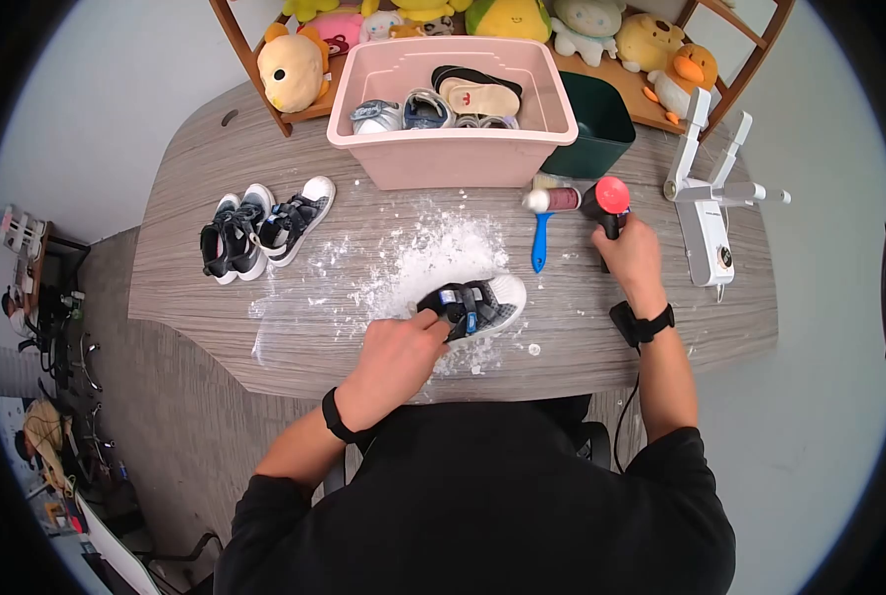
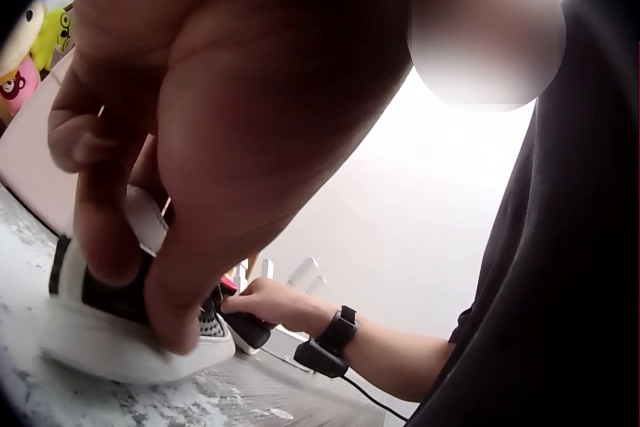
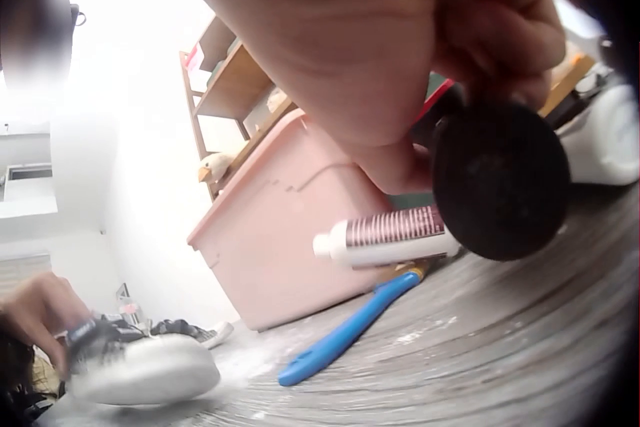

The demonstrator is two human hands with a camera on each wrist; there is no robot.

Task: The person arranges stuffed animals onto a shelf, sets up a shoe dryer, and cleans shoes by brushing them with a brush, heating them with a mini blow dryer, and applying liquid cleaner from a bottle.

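Observation:
My left hand (image 1: 395,355) pinches the heel collar of a small black-and-grey sneaker (image 1: 503,302) with a white sole and toe cap. In the left wrist view, thumb and fingers grip the rim of the shoe's opening. The sneaker sits over white powder (image 1: 451,248) spread on the table. My right hand (image 1: 632,260) grips the black handle of a handheld tool (image 1: 612,195) with a round red end. Its round black base (image 3: 500,182) faces the right wrist camera. Just left of the tool lie a blue-handled brush (image 1: 540,244) and a white-and-maroon bottle (image 1: 560,200).
Matching sneakers (image 1: 252,233) stand at the table's left. A pink bin (image 1: 453,164) holding shoes and insoles is at the back, beside a dark green bin (image 1: 601,129). A white device with upright arms (image 1: 706,233) stands at right. Plush toys (image 1: 292,74) fill a shelf behind.

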